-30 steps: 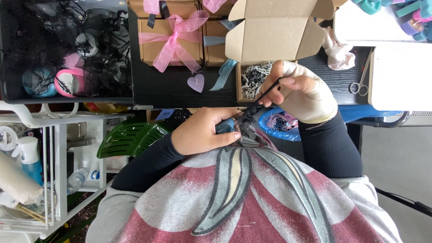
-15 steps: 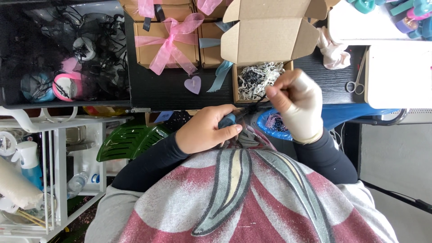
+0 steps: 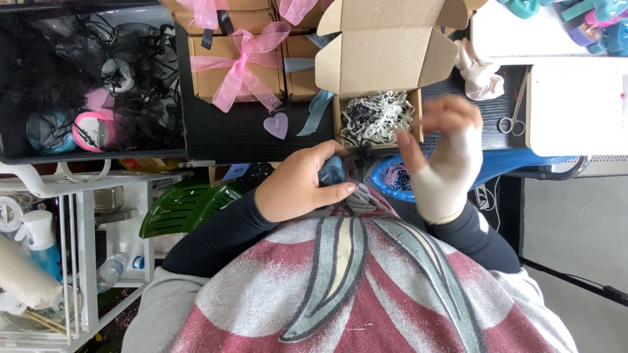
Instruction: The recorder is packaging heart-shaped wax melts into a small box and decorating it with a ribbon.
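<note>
Head view, looking down over the person's chest.

Left hand [image 3: 301, 186]: fingers curled and clamped on a small blue object [image 3: 331, 173], held close against the grey-and-red sweatshirt [image 3: 353, 287]; a tuft of black netting [image 3: 356, 160] shows just beside the thumb.

Right hand [image 3: 445, 157]: raised, blurred, palm wrapped in a pale bandage; fingers loosely apart, holding nothing visible. It hangs above a blue basket [image 3: 392, 178], just beside the open box.

Open cardboard box [image 3: 386, 62]: flaps up, on the dark counter [image 3: 216, 134], filled with black-and-white paper shred [image 3: 376, 117].

Closed cardboard boxes [image 3: 226, 65]: tied with pink ribbon, behind and left of the open box.

Lilac heart tag [image 3: 276, 124]: flat on the counter, near a pale blue ribbon [image 3: 317, 108].

Scissors [image 3: 513, 111]: on the counter, right of the open box.

Black tray [image 3: 85, 85]: far left, heaped with dark netting pouches.

White wire rack [image 3: 72, 248]: lower left, holding bottles.
</note>
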